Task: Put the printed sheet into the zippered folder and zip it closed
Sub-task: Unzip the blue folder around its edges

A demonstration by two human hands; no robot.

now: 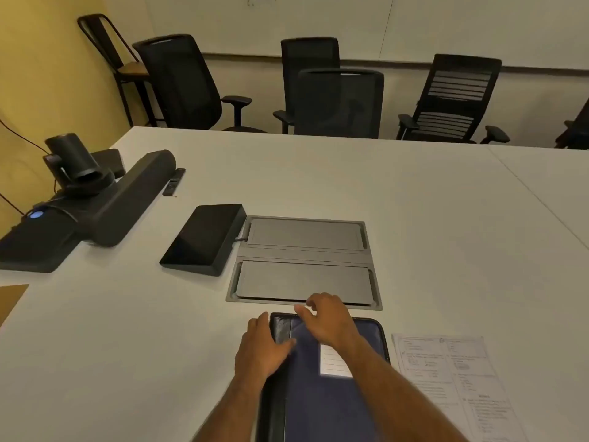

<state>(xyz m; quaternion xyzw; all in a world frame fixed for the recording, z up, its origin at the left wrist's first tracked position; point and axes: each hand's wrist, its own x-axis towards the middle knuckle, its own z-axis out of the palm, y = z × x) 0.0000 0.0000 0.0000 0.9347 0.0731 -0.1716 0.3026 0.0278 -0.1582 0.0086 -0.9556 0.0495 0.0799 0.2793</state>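
So both my hands, left (259, 349) and right (328, 320), rest loose-fingered on the zippered folder (331, 403), gripping nothing; its white label (334, 362) and the printed sheet (455, 378) to the right are too blurry to read.

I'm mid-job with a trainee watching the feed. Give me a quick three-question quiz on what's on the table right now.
1. True or false: the printed sheet is already inside the zippered folder.
2. Which hand is at the folder's far edge? A) left hand B) right hand
3. What flat dark device lies left of the grey cable hatch?

Key: 1. False, it lies on the table to the folder's right. 2. B. 3. The tablet.
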